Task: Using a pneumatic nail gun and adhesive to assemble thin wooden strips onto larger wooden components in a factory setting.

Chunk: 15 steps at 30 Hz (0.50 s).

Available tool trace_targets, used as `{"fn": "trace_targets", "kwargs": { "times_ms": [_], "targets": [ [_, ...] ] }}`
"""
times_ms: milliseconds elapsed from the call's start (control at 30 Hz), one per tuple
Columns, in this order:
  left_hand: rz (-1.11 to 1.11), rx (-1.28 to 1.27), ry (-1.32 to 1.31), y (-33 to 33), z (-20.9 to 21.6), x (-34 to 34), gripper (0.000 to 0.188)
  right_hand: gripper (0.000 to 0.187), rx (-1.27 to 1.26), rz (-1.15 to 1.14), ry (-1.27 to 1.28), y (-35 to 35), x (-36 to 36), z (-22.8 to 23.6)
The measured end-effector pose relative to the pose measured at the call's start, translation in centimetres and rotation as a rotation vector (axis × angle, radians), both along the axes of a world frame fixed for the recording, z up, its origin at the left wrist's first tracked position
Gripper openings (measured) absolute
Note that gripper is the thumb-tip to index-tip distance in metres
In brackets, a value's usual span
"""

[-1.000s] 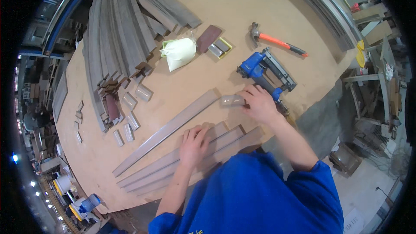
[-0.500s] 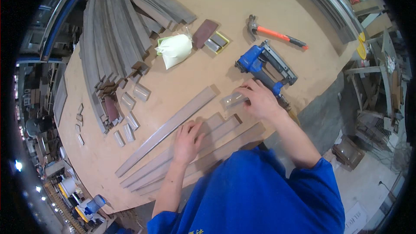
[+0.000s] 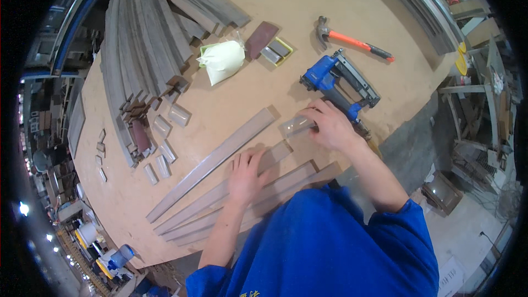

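My left hand (image 3: pixel 246 179) lies over a grey-brown wooden strip (image 3: pixel 278 155), its fingers curled across the strip's edge. Closed on one end of a short, glossy, see-through-looking block (image 3: pixel 296 126) is my right hand (image 3: pixel 331 126). That block rests near the far ends of the strips. Another long strip (image 3: pixel 220 157) lies beyond my left hand, while several more strips (image 3: pixel 297 176) lie side by side close to my body. Just past my right hand, a blue and black staple gun (image 3: pixel 338 82) rests on its side.
On the wooden tabletop (image 3: pixel 275 0) lie an orange-handled claw hammer (image 3: pixel 352 39), a small box of metal-looking bars (image 3: pixel 276 51), dark red sandpaper (image 3: pixel 260 38) and a pale green bag (image 3: pixel 222 60). Stacked grey strips (image 3: pixel 146 38) and several short glossy blocks (image 3: pixel 179 115) are at the left.
The strip under my left hand has shifted away from the others near my body, opening a gap. My left hand moved slightly right with it. My right hand stays on the block.
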<state>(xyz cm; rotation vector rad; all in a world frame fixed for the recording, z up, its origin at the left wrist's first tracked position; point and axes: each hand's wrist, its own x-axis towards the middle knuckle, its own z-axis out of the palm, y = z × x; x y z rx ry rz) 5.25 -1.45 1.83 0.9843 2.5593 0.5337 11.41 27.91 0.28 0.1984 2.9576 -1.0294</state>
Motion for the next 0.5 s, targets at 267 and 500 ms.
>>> {"fn": "trace_targets", "kwargs": {
  "times_ms": [267, 500],
  "targets": [
    [0.046, 0.094, -0.142, 0.0, 1.2, -1.0, 0.050, 0.051, 0.049, 0.229, 0.018, -2.7, -0.3, -0.6],
    [-0.001, 0.211, 0.002, 1.7, 0.5, -1.3, 0.050, 0.051, -0.083, 0.254, -0.031, -1.8, -0.7, -1.1]
  ]
}}
